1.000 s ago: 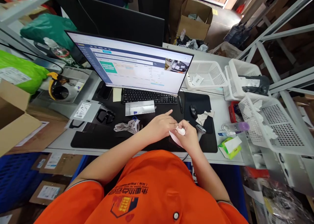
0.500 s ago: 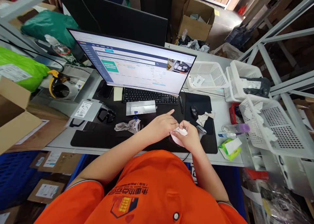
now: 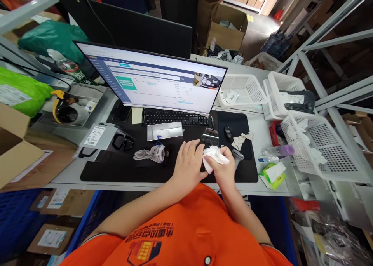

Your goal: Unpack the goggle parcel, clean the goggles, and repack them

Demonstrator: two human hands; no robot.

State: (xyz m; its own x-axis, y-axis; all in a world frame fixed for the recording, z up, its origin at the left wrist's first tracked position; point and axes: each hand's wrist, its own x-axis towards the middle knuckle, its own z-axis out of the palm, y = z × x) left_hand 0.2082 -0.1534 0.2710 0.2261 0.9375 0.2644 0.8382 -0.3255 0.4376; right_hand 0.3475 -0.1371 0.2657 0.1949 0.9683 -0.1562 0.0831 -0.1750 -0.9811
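My left hand (image 3: 189, 160) is curled round a dark item with a shiny clear lens (image 3: 210, 137) that sticks up beyond my fingers; it looks like a pair of glasses. My right hand (image 3: 225, 169) is closed on a crumpled white wipe (image 3: 213, 156) and presses it against that item just below the lens. Both hands meet over the front of the black desk mat (image 3: 116, 169), right before my orange shirt. A grey handheld scanner (image 3: 238, 155) lies just right of my right hand.
Monitor (image 3: 154, 81), keyboard (image 3: 175, 117) and mouse (image 3: 228, 132) stand behind my hands. A silver pouch (image 3: 164, 131), grey crumpled cloth (image 3: 149, 153) and black glasses (image 3: 122, 140) lie left. White baskets (image 3: 326, 149), a purple-capped bottle (image 3: 278, 151) and a green tissue pack (image 3: 272, 174) sit right.
The shiny lens has come up into view above my left hand, whose pointing finger has folded down. The white wipe is now bunched larger in my right hand. The view shifted slightly.
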